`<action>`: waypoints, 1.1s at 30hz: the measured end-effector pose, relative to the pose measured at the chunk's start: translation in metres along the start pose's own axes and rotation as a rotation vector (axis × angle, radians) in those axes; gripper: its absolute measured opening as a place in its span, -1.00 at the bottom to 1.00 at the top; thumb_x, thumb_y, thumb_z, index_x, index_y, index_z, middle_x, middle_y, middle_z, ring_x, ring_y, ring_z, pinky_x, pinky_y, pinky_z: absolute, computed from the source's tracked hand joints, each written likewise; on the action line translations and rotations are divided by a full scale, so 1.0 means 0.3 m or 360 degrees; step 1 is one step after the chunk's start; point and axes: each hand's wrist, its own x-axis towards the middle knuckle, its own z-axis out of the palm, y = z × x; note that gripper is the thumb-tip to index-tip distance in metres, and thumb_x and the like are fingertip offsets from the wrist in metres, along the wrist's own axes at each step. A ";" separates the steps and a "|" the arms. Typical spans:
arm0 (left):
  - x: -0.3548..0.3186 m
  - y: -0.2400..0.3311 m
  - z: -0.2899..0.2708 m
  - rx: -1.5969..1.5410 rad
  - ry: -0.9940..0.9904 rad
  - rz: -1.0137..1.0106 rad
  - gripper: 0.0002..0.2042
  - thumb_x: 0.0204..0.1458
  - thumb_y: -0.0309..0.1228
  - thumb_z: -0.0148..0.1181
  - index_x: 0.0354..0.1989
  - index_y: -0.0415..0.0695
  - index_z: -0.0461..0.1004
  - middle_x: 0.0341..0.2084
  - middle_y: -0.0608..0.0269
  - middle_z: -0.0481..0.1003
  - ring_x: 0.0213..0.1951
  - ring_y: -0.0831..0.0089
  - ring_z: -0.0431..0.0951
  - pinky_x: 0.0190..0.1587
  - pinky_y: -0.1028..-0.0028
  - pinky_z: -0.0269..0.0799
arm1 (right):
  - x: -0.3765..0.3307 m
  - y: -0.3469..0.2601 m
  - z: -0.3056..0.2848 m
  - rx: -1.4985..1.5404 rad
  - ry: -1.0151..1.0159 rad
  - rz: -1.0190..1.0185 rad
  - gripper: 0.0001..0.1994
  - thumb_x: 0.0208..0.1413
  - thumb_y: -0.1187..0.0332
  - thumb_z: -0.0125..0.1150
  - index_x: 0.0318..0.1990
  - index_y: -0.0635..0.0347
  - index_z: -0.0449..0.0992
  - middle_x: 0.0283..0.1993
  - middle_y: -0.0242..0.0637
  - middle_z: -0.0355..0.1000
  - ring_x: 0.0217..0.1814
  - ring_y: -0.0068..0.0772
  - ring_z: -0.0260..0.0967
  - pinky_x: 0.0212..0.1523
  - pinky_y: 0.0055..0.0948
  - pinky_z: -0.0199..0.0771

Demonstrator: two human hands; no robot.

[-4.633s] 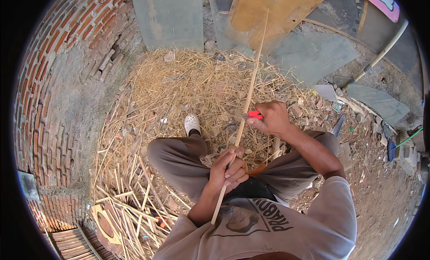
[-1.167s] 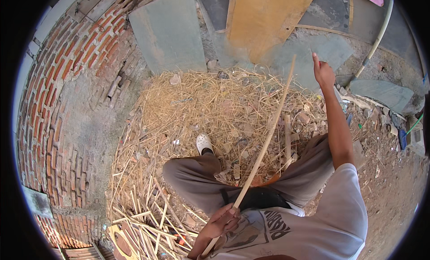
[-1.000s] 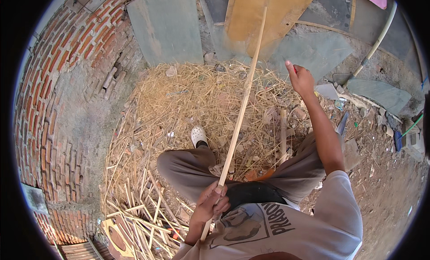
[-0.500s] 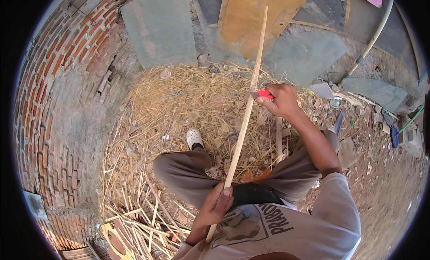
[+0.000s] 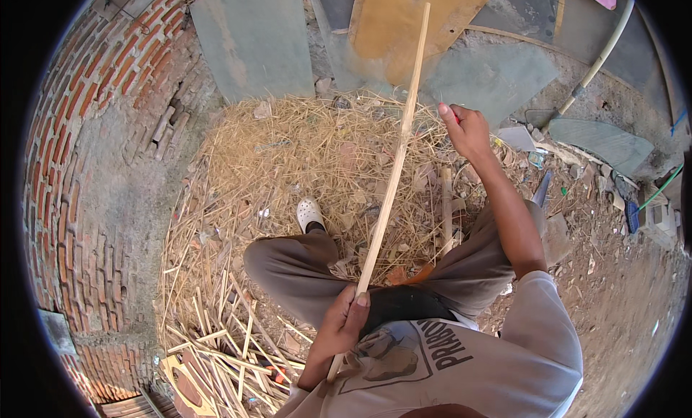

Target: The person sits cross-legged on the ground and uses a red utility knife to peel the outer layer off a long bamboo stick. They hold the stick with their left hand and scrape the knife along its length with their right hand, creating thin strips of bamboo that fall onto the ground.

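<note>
A long pale bamboo strip (image 5: 387, 202) slants up and away from my lap, its far tip reaching over the leaning boards. My left hand (image 5: 344, 323) is closed round its lower part, near my waist. To the right of the strip, clear of it, my right hand (image 5: 470, 133) is closed on a red-handled knife (image 5: 457, 118). Only a little of the red handle shows past the fingers; the blade cannot be made out now.
Straw-like shavings (image 5: 288, 144) cover the ground ahead of my legs. Several cut strips (image 5: 238, 353) lie in a heap at lower left. A brick wall (image 5: 72, 223) runs along the left. Grey boards (image 5: 252, 43) and a tan board (image 5: 404, 29) lean at the back.
My right hand with the knife has come off the strip and moved up and to the right. My left hand keeps its grip low on the strip, shifting slightly left.
</note>
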 end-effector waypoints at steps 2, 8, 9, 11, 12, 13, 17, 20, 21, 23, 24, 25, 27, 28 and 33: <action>0.017 0.051 0.011 0.0093 -0.0019 0.0127 -0.78 0.35 -0.30 -0.18 -0.32 -0.13 0.26 -0.69 0.53 0.16 -0.64 0.77 0.09 -0.61 0.65 -0.01 | -0.045 -0.036 0.004 0.0083 -0.0065 -0.0184 -0.35 0.16 -0.26 -0.03 -0.57 0.22 0.49 -0.69 -0.07 0.34 -0.58 0.07 0.37 -0.49 -0.12 0.33; 0.035 0.048 0.011 0.0174 -0.0032 0.0168 -0.85 0.32 -0.38 -0.11 -0.29 -0.16 0.30 -0.63 0.51 0.17 -0.56 0.74 0.10 -0.54 0.60 0.05 | -0.084 -0.060 0.019 0.0095 -0.0112 -0.0477 -0.38 0.12 -0.25 0.03 -0.59 0.20 0.47 -0.75 -0.15 0.26 -0.67 -0.01 0.31 -0.56 -0.14 0.30; 0.036 0.046 0.015 0.0179 -0.0037 0.0174 -0.85 0.31 -0.38 -0.11 -0.29 -0.16 0.30 -0.63 0.50 0.17 -0.55 0.74 0.11 -0.54 0.60 0.06 | -0.084 -0.061 0.016 0.0076 -0.0125 -0.0461 -0.38 0.12 -0.25 0.03 -0.59 0.20 0.46 -0.76 -0.16 0.25 -0.67 -0.01 0.30 -0.57 -0.14 0.30; 0.024 0.060 0.026 0.0291 -0.0009 0.0160 -0.86 0.31 -0.39 -0.11 -0.28 -0.17 0.30 -0.63 0.49 0.17 -0.55 0.73 0.11 -0.54 0.58 0.07 | -0.083 -0.057 0.014 -0.0015 -0.0155 -0.0502 -0.38 0.12 -0.25 0.03 -0.61 0.20 0.45 -0.76 -0.18 0.25 -0.69 -0.04 0.30 -0.57 -0.14 0.29; 0.018 0.066 0.031 0.0346 0.0006 0.0153 -0.86 0.31 -0.39 -0.11 -0.28 -0.17 0.30 -0.64 0.49 0.17 -0.56 0.73 0.12 -0.54 0.58 0.07 | -0.079 -0.053 0.017 -0.0059 -0.0171 -0.0523 -0.37 0.12 -0.25 0.03 -0.62 0.20 0.45 -0.76 -0.19 0.25 -0.69 -0.05 0.30 -0.58 -0.14 0.29; 0.015 0.067 0.037 0.0330 0.0003 0.0135 -0.86 0.31 -0.40 -0.11 -0.28 -0.17 0.30 -0.63 0.48 0.18 -0.56 0.72 0.12 -0.54 0.58 0.08 | -0.075 -0.046 0.020 -0.0131 -0.0103 -0.0592 -0.35 0.12 -0.27 0.01 -0.62 0.20 0.45 -0.75 -0.18 0.27 -0.68 -0.05 0.31 -0.56 -0.13 0.29; -0.037 0.021 0.032 0.0241 -0.0235 -0.0076 -0.87 0.30 -0.41 -0.10 -0.27 -0.17 0.30 -0.62 0.46 0.19 -0.55 0.70 0.13 -0.53 0.58 0.10 | 0.106 0.132 0.017 0.0080 0.0008 0.0458 -0.25 0.15 -0.36 -0.16 -0.62 0.24 0.44 -0.68 -0.08 0.35 -0.55 0.01 0.39 -0.44 -0.08 0.34; -0.108 0.018 0.007 0.0190 -0.0258 -0.0153 -0.87 0.30 -0.40 -0.10 -0.29 -0.16 0.30 -0.62 0.46 0.20 -0.56 0.69 0.15 -0.53 0.58 0.10 | 0.206 0.226 -0.099 -0.0092 0.0250 0.0549 -0.22 0.17 -0.38 -0.24 -0.58 0.26 0.46 -0.63 -0.04 0.38 -0.48 0.07 0.40 -0.37 -0.06 0.34; -0.115 0.027 0.003 0.0178 -0.0199 -0.0132 -0.87 0.30 -0.40 -0.09 -0.29 -0.16 0.30 -0.62 0.46 0.20 -0.56 0.69 0.15 -0.53 0.57 0.10 | 0.182 0.193 -0.089 -0.0091 0.0275 0.0442 -0.23 0.18 -0.37 -0.24 -0.57 0.26 0.46 -0.63 -0.04 0.38 -0.48 0.07 0.40 -0.37 -0.06 0.34; -0.071 -0.034 0.003 0.0092 -0.0019 0.0080 -0.82 0.34 -0.32 -0.12 -0.24 -0.15 0.34 -0.69 0.55 0.17 -0.66 0.78 0.10 -0.62 0.68 -0.02 | 0.111 0.145 -0.076 -0.0127 0.0233 0.0283 -0.25 0.18 -0.35 -0.22 -0.55 0.25 0.47 -0.64 -0.04 0.37 -0.49 0.08 0.39 -0.37 -0.06 0.34; -0.038 -0.019 0.000 0.0036 0.0055 0.0038 -0.79 0.34 -0.31 -0.14 -0.21 -0.16 0.37 -0.71 0.54 0.17 -0.68 0.77 0.09 -0.64 0.68 -0.03 | 0.071 0.111 -0.033 -0.0116 0.0177 0.0248 -0.26 0.18 -0.34 -0.21 -0.54 0.25 0.48 -0.64 -0.03 0.37 -0.49 0.09 0.39 -0.38 -0.07 0.33; -0.011 0.002 -0.012 0.0005 0.0121 -0.0017 -0.76 0.35 -0.29 -0.15 -0.18 -0.18 0.39 -0.74 0.53 0.16 -0.71 0.77 0.09 -0.66 0.68 -0.03 | 0.037 0.077 -0.010 -0.0091 0.0088 0.0176 -0.27 0.18 -0.34 -0.19 -0.54 0.25 0.48 -0.65 -0.04 0.36 -0.51 0.09 0.38 -0.40 -0.07 0.33; 0.033 0.009 -0.039 -0.0061 0.0162 0.0017 -0.74 0.34 -0.33 -0.15 -0.06 -0.23 0.41 -0.74 0.48 0.18 -0.71 0.77 0.11 -0.64 0.69 0.02 | -0.029 0.016 0.034 -0.0042 -0.0102 0.0014 -0.28 0.17 -0.33 -0.16 -0.54 0.23 0.50 -0.66 -0.06 0.36 -0.54 0.06 0.38 -0.43 -0.08 0.34; 0.061 0.019 -0.048 -0.0095 0.0192 0.0056 -0.72 0.34 -0.35 -0.16 0.01 -0.26 0.43 -0.74 0.46 0.19 -0.70 0.78 0.12 -0.64 0.70 0.05 | -0.060 -0.001 0.061 -0.0022 -0.0198 -0.0085 -0.29 0.16 -0.34 -0.14 -0.54 0.22 0.50 -0.67 -0.08 0.35 -0.56 0.03 0.38 -0.45 -0.08 0.35; 0.195 0.095 -0.060 -0.0297 0.0235 0.0164 -0.61 0.36 -0.28 -0.19 0.14 -0.31 0.38 -0.75 0.44 0.18 -0.76 0.72 0.12 -0.72 0.67 0.07 | -0.187 -0.118 0.110 0.0051 -0.0539 -0.0572 -0.43 0.10 -0.19 0.10 -0.51 0.25 0.48 -0.70 -0.08 0.28 -0.58 0.01 0.35 -0.51 -0.13 0.30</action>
